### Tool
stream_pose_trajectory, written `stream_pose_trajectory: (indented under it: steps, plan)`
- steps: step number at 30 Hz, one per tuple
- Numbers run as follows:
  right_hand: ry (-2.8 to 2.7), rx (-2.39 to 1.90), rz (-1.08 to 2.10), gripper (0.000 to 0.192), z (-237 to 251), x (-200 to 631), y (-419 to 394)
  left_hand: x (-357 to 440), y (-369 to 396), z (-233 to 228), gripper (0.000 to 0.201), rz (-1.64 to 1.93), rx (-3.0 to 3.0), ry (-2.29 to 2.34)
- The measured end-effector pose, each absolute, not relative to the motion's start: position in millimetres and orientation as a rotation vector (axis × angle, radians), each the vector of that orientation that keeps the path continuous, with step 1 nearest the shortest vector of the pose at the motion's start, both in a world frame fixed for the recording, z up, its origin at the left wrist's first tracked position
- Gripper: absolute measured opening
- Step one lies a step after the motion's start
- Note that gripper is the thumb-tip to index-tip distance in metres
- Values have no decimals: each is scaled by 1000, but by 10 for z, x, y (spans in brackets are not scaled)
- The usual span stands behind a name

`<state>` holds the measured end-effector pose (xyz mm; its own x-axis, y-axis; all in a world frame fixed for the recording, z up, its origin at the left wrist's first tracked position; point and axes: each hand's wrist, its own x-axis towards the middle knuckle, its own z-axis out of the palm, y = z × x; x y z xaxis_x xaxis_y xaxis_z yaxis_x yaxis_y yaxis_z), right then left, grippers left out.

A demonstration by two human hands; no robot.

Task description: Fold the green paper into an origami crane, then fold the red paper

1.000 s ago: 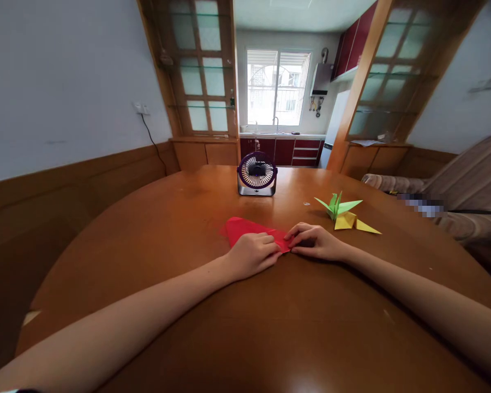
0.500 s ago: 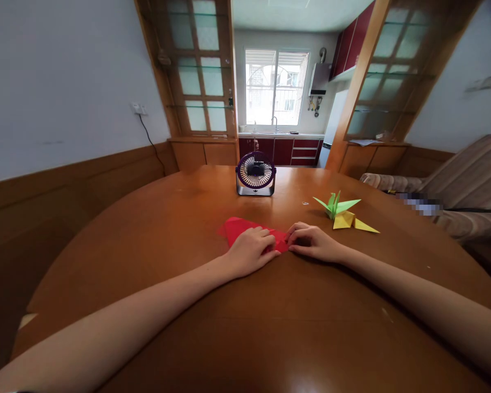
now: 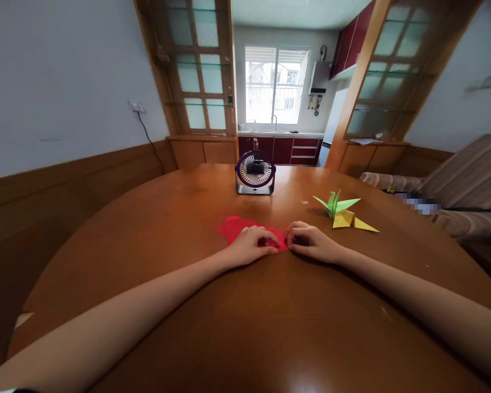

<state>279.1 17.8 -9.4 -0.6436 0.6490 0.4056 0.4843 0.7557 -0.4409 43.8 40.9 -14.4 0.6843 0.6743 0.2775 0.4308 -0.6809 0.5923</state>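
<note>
A folded sheet of red origami paper (image 3: pixel 238 226) lies on the table, its left part spreading out past my hands. Over its lower middle is my left hand (image 3: pixel 254 244), fingers curved, with the thumb and index finger close together on the paper. My right hand (image 3: pixel 309 240) pinches the sheet's right corner, fingertips and thumb drawn together there. Both hands rest low on the tabletop, with a small gap between them. Part of the paper is hidden beneath my left hand.
A green paper crane (image 3: pixel 336 205) and a yellow folded paper piece (image 3: pixel 354 220) stand right of my right hand. Straight ahead is a small purple fan (image 3: pixel 255 170) on the round wooden table (image 3: pixel 155 234). A striped sofa (image 3: pixel 470 180) is beyond the right edge.
The index finger of my left hand has bent and shifted slightly, showing more of the red paper beneath it. My right hand stays at the right corner, nearly unmoved.
</note>
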Motion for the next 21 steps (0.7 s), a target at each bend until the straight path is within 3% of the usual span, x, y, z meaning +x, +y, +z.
stream_pose_trajectory:
  steps: [5,8,13,21]
  plan:
    - [-2485,-761,103,12,-98,2776,116,427,380,-109,23,610,2541,977]
    - [-2577,-597,-50,23,-99,2777,89,417,380,-88,26,567,2584,1010]
    - [-2692,-459,-94,35,-65,2781,73,402,399,-55,29,515,2586,1023]
    - [-2712,-489,-152,32,-30,2769,78,363,426,-9,33,439,2571,949]
